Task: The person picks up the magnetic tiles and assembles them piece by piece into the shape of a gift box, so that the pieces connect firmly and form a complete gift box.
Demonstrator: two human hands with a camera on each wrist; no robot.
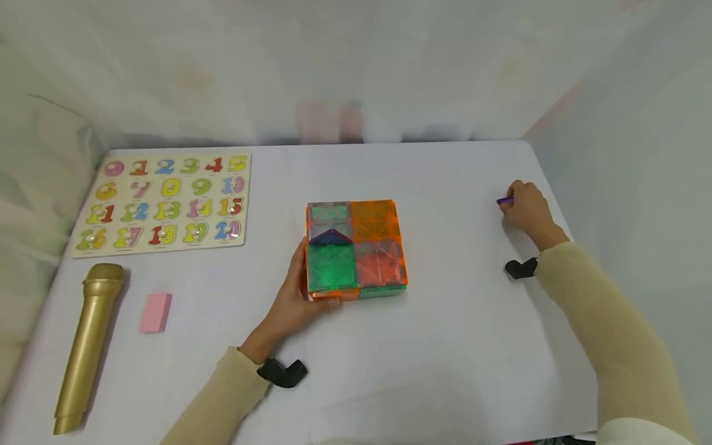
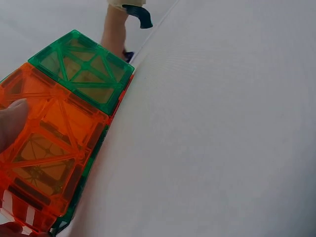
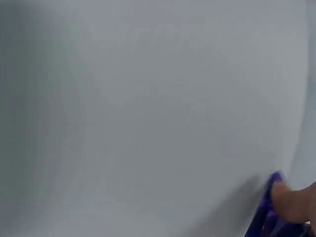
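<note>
A low box of translucent magnetic tiles (image 1: 379,262), in green, orange, red and clear, sits mid-table. My left hand (image 1: 293,303) grips its near left corner, fingers along the left side and thumb on the front face. In the left wrist view that thumb lies over an orange tile (image 2: 54,116), beside a green tile (image 2: 81,69). A dark purple triangular piece (image 1: 332,237) is on top of the box. Far to the right, my right hand (image 1: 529,213) pinches a small purple tile (image 1: 504,201), largely hidden by the fingers. The right wrist view shows its purple edge (image 3: 266,210).
A number puzzle board (image 1: 180,198) lies at the back left. Nearer the left edge are a gold microphone (image 1: 89,346) and a pink block (image 1: 156,313). White cloth walls (image 1: 356,74) rise behind the table and on both sides.
</note>
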